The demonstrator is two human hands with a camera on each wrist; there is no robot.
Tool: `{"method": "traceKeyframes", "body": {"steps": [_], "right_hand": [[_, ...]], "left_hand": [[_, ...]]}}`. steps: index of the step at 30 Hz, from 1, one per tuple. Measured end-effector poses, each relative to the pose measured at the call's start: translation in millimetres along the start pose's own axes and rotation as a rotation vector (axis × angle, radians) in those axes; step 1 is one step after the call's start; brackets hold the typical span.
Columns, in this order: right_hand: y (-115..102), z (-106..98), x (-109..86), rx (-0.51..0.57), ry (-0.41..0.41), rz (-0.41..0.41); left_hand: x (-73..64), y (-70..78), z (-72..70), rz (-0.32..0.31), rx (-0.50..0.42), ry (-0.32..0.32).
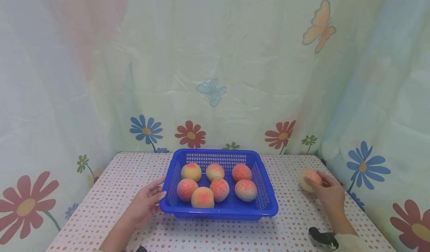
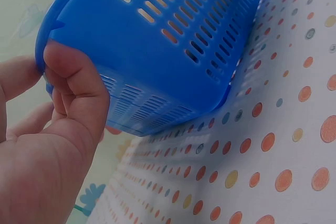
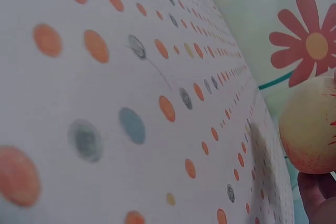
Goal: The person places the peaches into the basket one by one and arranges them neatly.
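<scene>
A blue plastic basket [image 1: 220, 211] with slotted walls stands on the table, holding several red-and-yellow peaches [image 1: 220, 189]. At the basket's left side, my left hand [image 1: 144, 203] grips the rim, with the thumb on the edge. The left wrist view shows the fingers curled at the rim [image 2: 44, 35], beside the slotted wall. Off to the right of the basket, my right hand [image 1: 330, 194] holds another peach [image 1: 312, 175] between thumb and fingers. In the right wrist view, this pale yellow peach [image 3: 307, 124] with red streaks shows at the right edge, fingertips beneath it.
A dotted cloth [image 1: 285, 222] covers the table. Behind and on both sides hangs a pale curtain [image 1: 255, 76] printed with flowers and butterflies. A dark strap [image 1: 322, 237] is at the right wrist.
</scene>
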State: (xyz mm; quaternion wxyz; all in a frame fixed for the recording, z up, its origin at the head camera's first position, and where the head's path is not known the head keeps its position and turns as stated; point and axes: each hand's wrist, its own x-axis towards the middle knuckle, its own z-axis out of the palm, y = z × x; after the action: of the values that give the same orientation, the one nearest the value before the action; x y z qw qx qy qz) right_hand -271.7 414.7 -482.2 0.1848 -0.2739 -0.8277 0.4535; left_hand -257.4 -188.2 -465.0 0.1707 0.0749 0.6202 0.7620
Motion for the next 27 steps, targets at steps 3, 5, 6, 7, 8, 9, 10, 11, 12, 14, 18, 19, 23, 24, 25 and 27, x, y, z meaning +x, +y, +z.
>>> {"method": "traceKeyframes", "body": {"steps": [3, 5, 6, 7, 8, 9, 10, 11, 12, 14, 18, 19, 23, 24, 25, 27], "right_hand": [[-4, 0, -6.0, -0.012, -0.007, -0.019], [-7, -1, -9.8, -0.012, -0.017, -0.03], [-8, -2, -11.5, -0.01, -0.022, -0.036], [-10, -2, -13.1, -0.009, -0.028, -0.035], [-11, -2, -14.5, -0.008, -0.035, -0.033], [-13, -2, -16.2, -0.008, -0.041, -0.032], [-15, -2, -18.0, -0.009, -0.046, -0.034], [-16, -2, -19.8, -0.009, -0.052, -0.035], [-18, -2, -21.6, -0.008, -0.057, -0.035], [-21, -2, -25.9, -0.004, -0.07, -0.04], [-28, -3, -33.0, -0.001, -0.087, -0.055], [-29, -3, -34.4, 0.0, -0.092, -0.06], [-34, -5, -39.5, 0.006, -0.117, -0.07], [-35, -5, -40.8, 0.01, -0.124, -0.074], [-36, -6, -42.0, 0.009, -0.129, -0.079], [-39, -7, -45.2, 0.015, -0.139, -0.087]], "left_hand": [[0.0, 0.2, 0.1, 0.001, 0.002, 0.001], [0.1, 0.0, 0.0, 0.0, -0.002, -0.001], [0.2, 0.0, -0.1, 0.001, -0.003, -0.002], [0.3, -0.2, -0.2, 0.0, -0.004, -0.002], [0.4, -0.3, -0.3, 0.0, -0.004, -0.002], [0.5, -0.5, -0.5, 0.0, -0.004, -0.002], [0.5, -0.6, -0.6, 0.0, -0.003, -0.001], [0.6, -0.6, -0.6, 0.001, -0.002, -0.001], [0.7, -0.7, -0.7, 0.001, -0.001, -0.001], [0.7, -0.9, -0.7, 0.001, 0.002, 0.0], [0.7, -0.6, -0.5, 0.002, 0.005, -0.001], [0.6, -0.5, -0.4, 0.002, 0.005, -0.001], [0.1, 0.1, 0.0, 0.0, 0.008, 0.0], [0.0, 0.3, 0.1, -0.001, 0.009, 0.001], [-0.1, 0.4, 0.2, -0.002, 0.009, 0.002], [-0.3, 0.5, 0.4, -0.004, 0.011, 0.003]]}}
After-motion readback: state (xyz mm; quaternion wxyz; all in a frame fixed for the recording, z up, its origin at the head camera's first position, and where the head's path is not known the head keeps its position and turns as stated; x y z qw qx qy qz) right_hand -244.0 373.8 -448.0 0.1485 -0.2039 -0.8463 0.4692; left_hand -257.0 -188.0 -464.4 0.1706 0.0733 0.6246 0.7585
